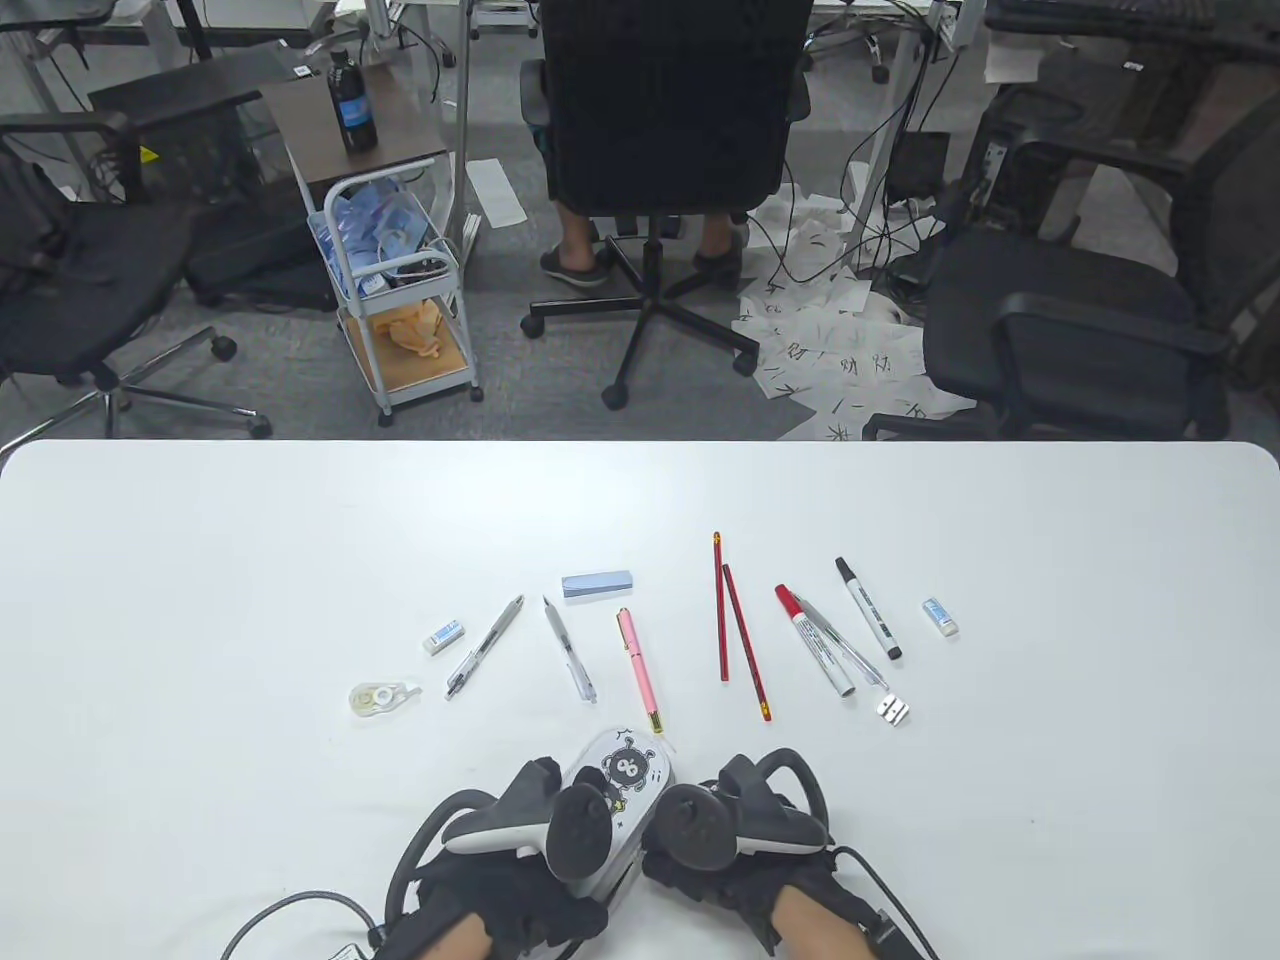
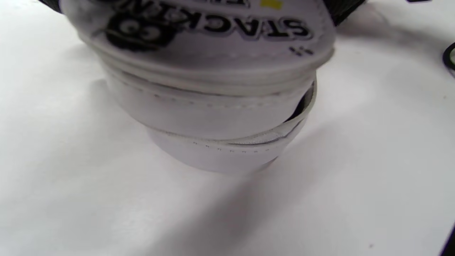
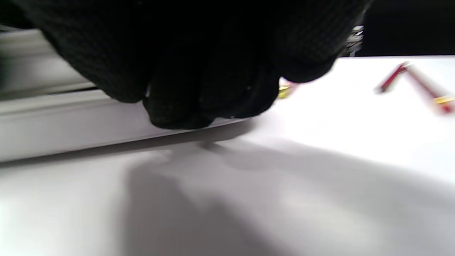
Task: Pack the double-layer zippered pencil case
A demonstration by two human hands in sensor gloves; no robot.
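table view: pencil case (image 1: 622, 790) sits at the near table (image 1: 200, 600) edge between left hand (image 1: 520, 850) and right hand (image 1: 740, 840), probably braced for unzipping. pens, pencils (image 1: 735, 625), erasers fanned out beyond, none packed yet.

left wrist view: both stacked layers visible, lower zipper (image 2: 295, 121) part open. left grip: cannot tell, fingers hidden.

right wrist view: fingers (image 3: 199, 89) curled on the case's side edge, looks like pinching it, likely at the zip.

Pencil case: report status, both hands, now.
Left hand and right hand flank the pencil case, grips hidden. Lower zip partly open. Pens, pencils, erasers unpacked; pink pen nearest.
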